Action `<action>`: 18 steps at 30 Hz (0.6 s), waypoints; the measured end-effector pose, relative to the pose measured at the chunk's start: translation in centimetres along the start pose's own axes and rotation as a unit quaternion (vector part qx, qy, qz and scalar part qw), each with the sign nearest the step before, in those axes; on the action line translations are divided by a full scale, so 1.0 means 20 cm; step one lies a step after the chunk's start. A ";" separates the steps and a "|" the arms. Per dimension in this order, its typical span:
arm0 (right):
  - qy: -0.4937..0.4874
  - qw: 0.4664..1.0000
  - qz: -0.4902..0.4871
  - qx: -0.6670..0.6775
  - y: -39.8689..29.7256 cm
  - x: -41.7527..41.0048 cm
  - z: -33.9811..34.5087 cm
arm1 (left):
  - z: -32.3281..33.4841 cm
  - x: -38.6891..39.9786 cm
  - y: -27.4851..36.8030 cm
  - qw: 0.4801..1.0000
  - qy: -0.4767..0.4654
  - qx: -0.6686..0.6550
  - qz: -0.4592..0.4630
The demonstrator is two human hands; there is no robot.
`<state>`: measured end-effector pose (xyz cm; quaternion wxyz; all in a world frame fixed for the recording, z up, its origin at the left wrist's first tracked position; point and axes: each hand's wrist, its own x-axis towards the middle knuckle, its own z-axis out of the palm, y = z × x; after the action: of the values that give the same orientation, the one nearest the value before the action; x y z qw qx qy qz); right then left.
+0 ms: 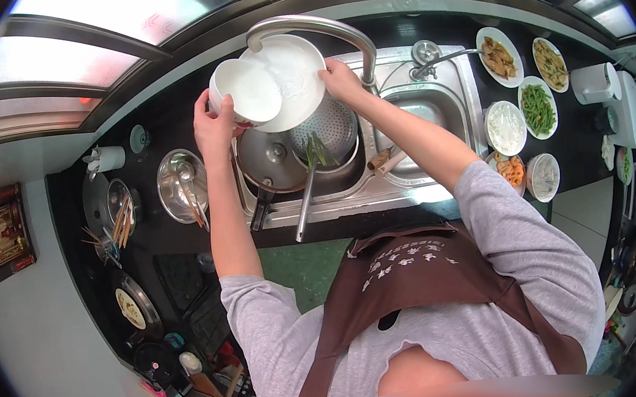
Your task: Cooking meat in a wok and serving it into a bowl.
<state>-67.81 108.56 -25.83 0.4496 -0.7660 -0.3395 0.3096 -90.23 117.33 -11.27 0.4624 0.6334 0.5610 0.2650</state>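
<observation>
My left hand [213, 125] grips a white bowl [247, 90], tilted over a wider white dish. My right hand [341, 81] holds the right rim of that white dish [301, 85], whose inside glistens as if wet. The curved steel faucet [309, 22] ends just above the dish. Beneath both sits the left sink basin, with a lidded dark pan [273, 154] and a perforated metal colander [329, 131]. A ladle or similar tool with a metal handle [307, 205] lies over the colander, green stalks [316, 150] at its upper end.
The right sink basin [418, 103] has two rod-like handles at its left edge. Plates of food, including green beans [537, 105] and shrimp [510, 171], stand to the right beside covered bowls [505, 126]. On the left are a steel bowl [176, 183] and chopsticks [122, 220].
</observation>
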 end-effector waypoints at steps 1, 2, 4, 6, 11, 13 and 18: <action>-0.003 1.000 0.004 0.010 -0.01 0.00 0.01 | -0.02 -0.01 0.00 0.998 0.011 0.055 0.032; -0.006 1.000 0.008 0.020 -0.02 -0.01 0.03 | -0.05 -0.02 -0.01 0.982 0.064 0.157 0.088; -0.008 1.000 0.008 0.022 -0.02 -0.01 0.03 | -0.06 -0.09 0.01 0.956 0.097 0.218 0.172; -0.008 1.000 0.011 0.022 0.01 0.00 0.03 | -0.05 -0.18 0.06 0.905 0.133 0.281 0.290; -0.038 0.999 0.014 0.010 0.00 -0.01 0.05 | 0.00 -0.36 -0.04 0.931 0.183 0.125 0.291; -0.036 0.999 0.014 0.009 0.02 0.01 0.05 | 0.03 -0.42 -0.12 0.945 0.198 0.043 0.255; -0.081 0.996 0.017 0.013 0.05 0.09 0.02 | 0.03 -0.68 -0.36 0.890 0.023 -0.439 -0.122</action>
<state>-66.85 109.84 -27.24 0.4251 -0.7382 -0.3581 0.3824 -96.17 103.78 -15.44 0.7091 0.2857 0.4709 0.4403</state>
